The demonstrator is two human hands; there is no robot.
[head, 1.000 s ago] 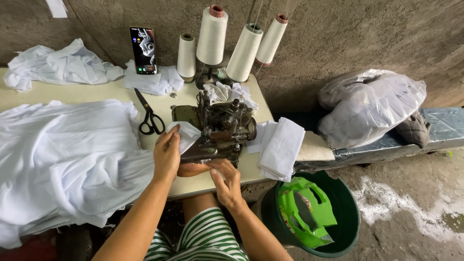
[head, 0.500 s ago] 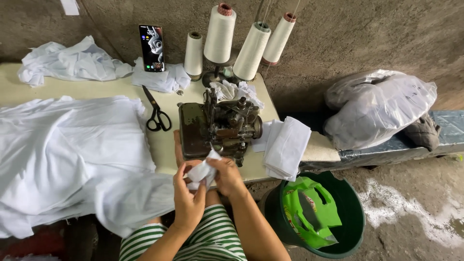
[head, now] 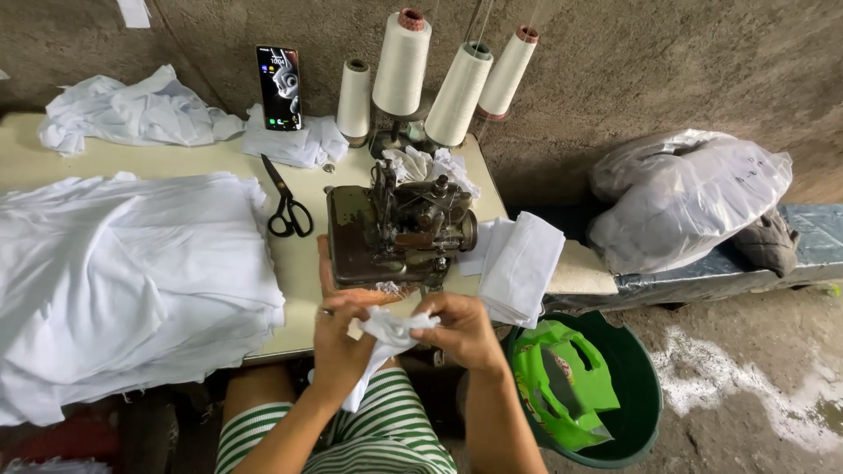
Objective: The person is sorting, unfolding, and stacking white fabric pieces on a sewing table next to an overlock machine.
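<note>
Rough concrete walls back a pale bench [head: 299, 263] carrying an old overlock sewing machine [head: 399, 230], four thread cones [head: 402, 63], one pair of black scissors [head: 286, 204] and one propped phone [head: 278, 75]. Both hands, left hand [head: 341, 338] and right hand [head: 463, 329], pinch one small white fabric piece [head: 386, 332] just before the machine, above the lap. Judging by the large white pile [head: 123, 281] at left and the smaller folded stack [head: 520, 263] at right, much sewing seems left.

The small white piece [head: 386, 332] looks like soft, matt knit cloth, as does the big white pile [head: 123, 281]. The sewing machine [head: 399, 230] is dull, worn metal. The table [head: 299, 263] is smooth and pale; the wall [head: 632, 61] is rough concrete.
</note>
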